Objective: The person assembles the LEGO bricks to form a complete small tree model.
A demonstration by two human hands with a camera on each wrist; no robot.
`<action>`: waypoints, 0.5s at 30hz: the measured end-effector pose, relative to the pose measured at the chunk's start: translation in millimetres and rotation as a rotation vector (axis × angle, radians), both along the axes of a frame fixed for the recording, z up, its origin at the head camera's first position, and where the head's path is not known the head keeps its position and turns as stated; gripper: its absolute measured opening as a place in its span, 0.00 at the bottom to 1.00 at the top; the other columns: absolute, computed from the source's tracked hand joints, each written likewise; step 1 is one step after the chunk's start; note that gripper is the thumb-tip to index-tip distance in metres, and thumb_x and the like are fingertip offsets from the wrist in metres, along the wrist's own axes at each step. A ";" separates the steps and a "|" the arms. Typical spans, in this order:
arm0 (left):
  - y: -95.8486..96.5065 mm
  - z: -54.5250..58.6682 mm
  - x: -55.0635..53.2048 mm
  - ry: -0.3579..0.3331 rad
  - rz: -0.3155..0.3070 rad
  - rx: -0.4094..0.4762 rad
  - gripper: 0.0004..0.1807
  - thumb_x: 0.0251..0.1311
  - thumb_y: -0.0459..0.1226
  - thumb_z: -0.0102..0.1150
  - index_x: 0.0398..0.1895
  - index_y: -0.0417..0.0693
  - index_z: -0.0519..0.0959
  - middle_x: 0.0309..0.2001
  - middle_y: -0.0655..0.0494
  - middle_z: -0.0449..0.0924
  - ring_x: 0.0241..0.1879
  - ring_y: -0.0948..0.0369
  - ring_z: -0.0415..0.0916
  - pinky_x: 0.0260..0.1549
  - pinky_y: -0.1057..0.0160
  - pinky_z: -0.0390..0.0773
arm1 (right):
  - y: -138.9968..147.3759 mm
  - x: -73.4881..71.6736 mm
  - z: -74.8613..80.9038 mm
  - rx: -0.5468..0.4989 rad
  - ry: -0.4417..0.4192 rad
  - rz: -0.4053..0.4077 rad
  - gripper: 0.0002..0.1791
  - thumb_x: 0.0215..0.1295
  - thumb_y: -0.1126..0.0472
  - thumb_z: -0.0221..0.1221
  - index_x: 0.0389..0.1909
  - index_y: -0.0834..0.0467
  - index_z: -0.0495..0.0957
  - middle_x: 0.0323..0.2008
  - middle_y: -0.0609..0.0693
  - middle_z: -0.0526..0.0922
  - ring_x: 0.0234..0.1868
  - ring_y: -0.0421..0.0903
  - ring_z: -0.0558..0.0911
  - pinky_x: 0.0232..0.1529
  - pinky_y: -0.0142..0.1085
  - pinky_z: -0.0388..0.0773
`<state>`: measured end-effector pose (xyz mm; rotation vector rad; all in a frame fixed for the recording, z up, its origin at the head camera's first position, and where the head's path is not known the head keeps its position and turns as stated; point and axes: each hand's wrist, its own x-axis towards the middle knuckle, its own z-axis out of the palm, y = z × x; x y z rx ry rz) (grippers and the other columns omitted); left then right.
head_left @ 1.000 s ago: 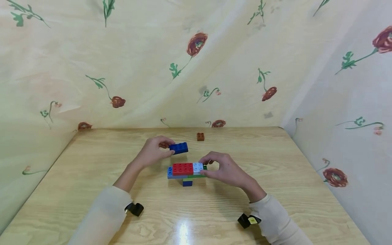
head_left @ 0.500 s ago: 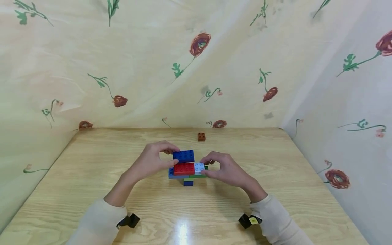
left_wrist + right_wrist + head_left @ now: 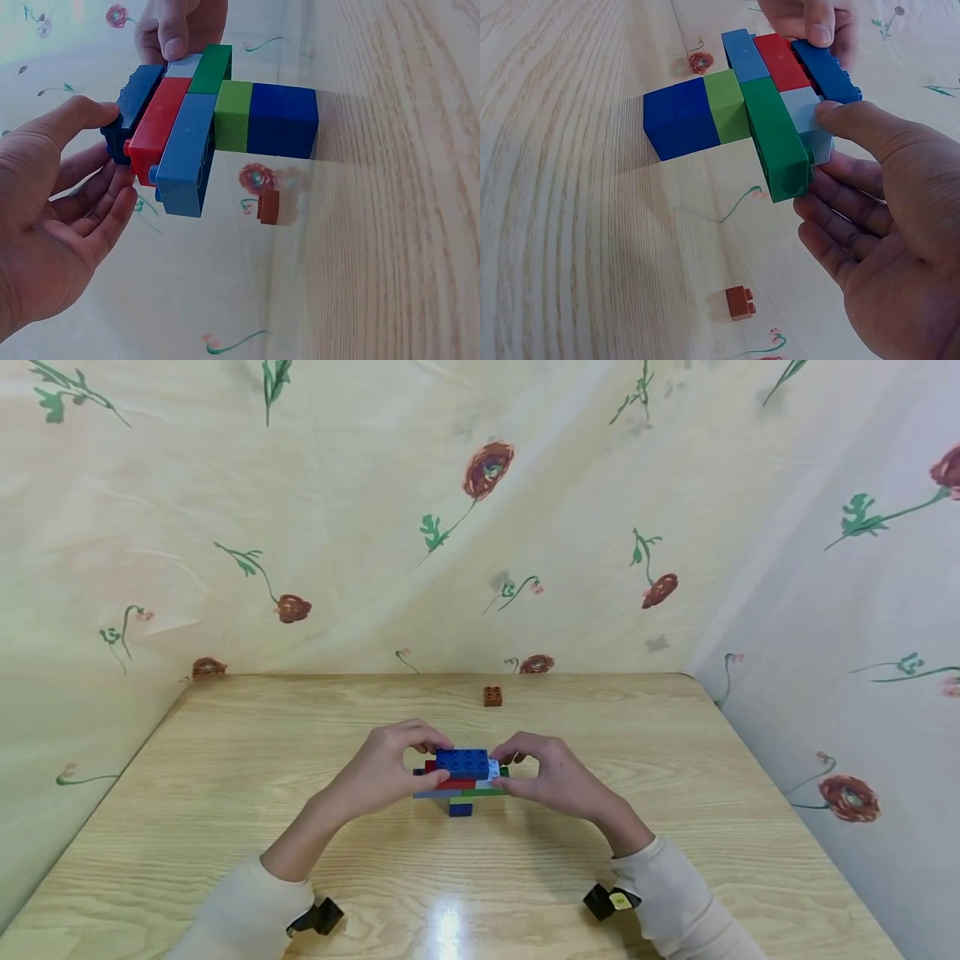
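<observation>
My left hand (image 3: 384,770) pinches a dark blue building brick (image 3: 462,764) by its left end, over the top of a brick structure. Under it lie a red brick (image 3: 159,124) and a white brick (image 3: 805,120). Those sit across a light blue brick (image 3: 186,150) and a green brick (image 3: 781,142). A lime brick (image 3: 232,116) and stacked blue bricks (image 3: 283,120) form the narrow stem standing on the table. My right hand (image 3: 561,777) grips the white brick between thumb and fingers. Whether the dark blue brick is pressed fully down I cannot tell.
A small brown brick (image 3: 492,697) stands near the back edge of the wooden table (image 3: 300,702). Flower-patterned cloth (image 3: 360,527) hangs behind the table and along its sides.
My left hand has brought the dark blue brick rightward and nearer, from behind the structure to over the red and white bricks. My right hand keeps its hold on the white brick.
</observation>
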<state>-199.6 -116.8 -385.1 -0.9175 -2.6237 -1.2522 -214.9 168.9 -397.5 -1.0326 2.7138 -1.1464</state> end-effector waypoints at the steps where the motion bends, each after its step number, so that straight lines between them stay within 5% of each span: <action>1: 0.1 -0.6 0.1 0.000 0.000 0.001 0.17 0.58 0.38 0.76 0.51 0.51 0.86 0.48 0.60 0.86 0.47 0.58 0.82 0.49 0.63 0.83 | -0.2 0.2 -0.3 0.000 0.002 0.000 0.17 0.63 0.57 0.72 0.51 0.53 0.85 0.46 0.44 0.87 0.47 0.54 0.83 0.52 0.51 0.83; 15: -0.4 -4.0 1.1 -0.013 -0.009 0.007 0.17 0.59 0.38 0.75 0.51 0.51 0.86 0.49 0.59 0.86 0.48 0.60 0.82 0.51 0.63 0.83 | -2.6 2.0 0.3 -0.022 0.032 0.010 0.17 0.63 0.57 0.72 0.52 0.52 0.84 0.47 0.44 0.87 0.48 0.50 0.84 0.53 0.47 0.83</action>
